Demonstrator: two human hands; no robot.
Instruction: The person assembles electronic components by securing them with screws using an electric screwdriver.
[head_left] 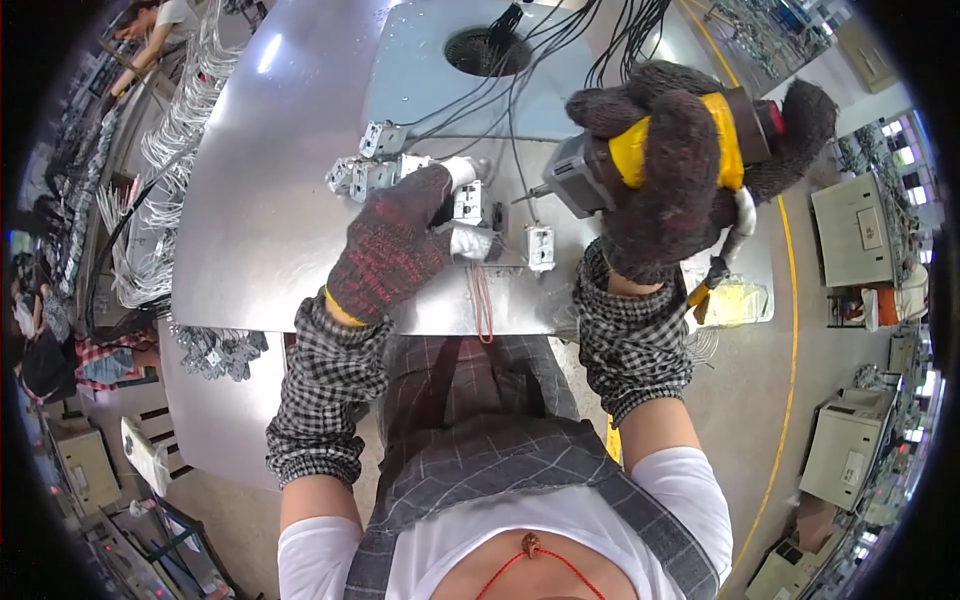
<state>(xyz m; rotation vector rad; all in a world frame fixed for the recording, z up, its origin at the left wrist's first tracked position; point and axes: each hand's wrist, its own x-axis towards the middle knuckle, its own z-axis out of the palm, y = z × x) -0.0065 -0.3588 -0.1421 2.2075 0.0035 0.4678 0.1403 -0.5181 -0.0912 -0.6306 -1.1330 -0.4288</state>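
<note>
My left hand [392, 240], in a dark knitted glove with white-wrapped fingertips, pinches a small white block-shaped electrical fitting [469, 203] on the metal table. My right hand [668, 180], in a dark glove too, is wrapped round a black and yellow power screwdriver [580, 176]. Its thin bit points left toward the held fitting; whether the tip touches it I cannot tell. Close by on the right stands another white fitting [540, 247] with a dark cable. Several more fittings [372, 178] cluster beyond my left hand, partly hidden by it.
Black cables [540, 50] run from the fittings across a grey-blue panel [410, 85] with a round dark hole [487, 52]. Reddish cord loops [482, 305] hang over the table's near edge. Bundled white cables [175, 170] hang at left, where another person [160, 35] works.
</note>
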